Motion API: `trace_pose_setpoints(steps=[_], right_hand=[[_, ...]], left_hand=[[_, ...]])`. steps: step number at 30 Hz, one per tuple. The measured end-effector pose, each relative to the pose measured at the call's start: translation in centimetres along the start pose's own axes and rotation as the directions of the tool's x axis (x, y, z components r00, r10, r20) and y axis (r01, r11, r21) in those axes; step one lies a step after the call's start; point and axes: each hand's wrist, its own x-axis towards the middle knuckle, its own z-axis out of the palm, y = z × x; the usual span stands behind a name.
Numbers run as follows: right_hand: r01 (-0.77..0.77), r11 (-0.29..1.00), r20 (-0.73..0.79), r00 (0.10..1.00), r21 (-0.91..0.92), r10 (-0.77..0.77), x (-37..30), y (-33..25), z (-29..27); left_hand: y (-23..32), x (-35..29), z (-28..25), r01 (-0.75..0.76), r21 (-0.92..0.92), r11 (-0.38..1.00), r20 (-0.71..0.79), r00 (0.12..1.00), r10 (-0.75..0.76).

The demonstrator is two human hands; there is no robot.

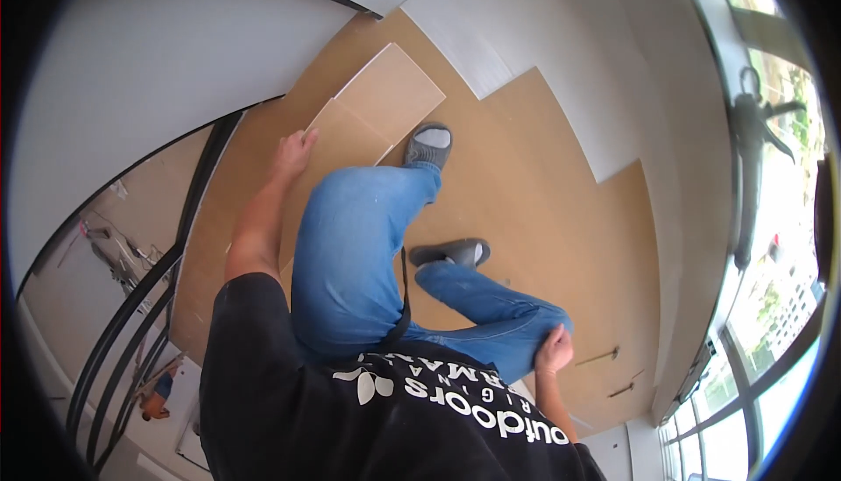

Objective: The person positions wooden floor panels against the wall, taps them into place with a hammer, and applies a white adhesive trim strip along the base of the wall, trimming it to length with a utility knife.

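Board (349,135) is being touched by left fingers (307,137), knee (536,321) by right fingers (560,337) — both curled, holds unclear; level handling is being advised.

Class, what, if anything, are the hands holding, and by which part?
The left hand is at a brown board's left edge; whether it grips cannot be told. The right hand rests at the right knee, holding nothing visible.

Brown floor (543,218) with tan panels (394,91), pale grey planks (469,38) and two slim tools (600,357) on it
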Motion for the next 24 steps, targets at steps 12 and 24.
trace_pose_setpoints(steps=[12, 24], right_hand=[[0.184, 0.943, -0.242, 0.963, 0.276, -0.117, 19.1, -7.5, 2.2], [0.502, 0.860, 0.020, 0.863, 0.090, -0.505, 26.9, -22.1, 8.2]], left_hand=[[-2.7, 9.3, 13.7, -0.096, -0.152, 0.984, -0.047, 0.995, 0.090], [-2.6, 9.0, 12.4, -0.238, 0.050, 0.970, -0.208, 0.947, 0.243]])
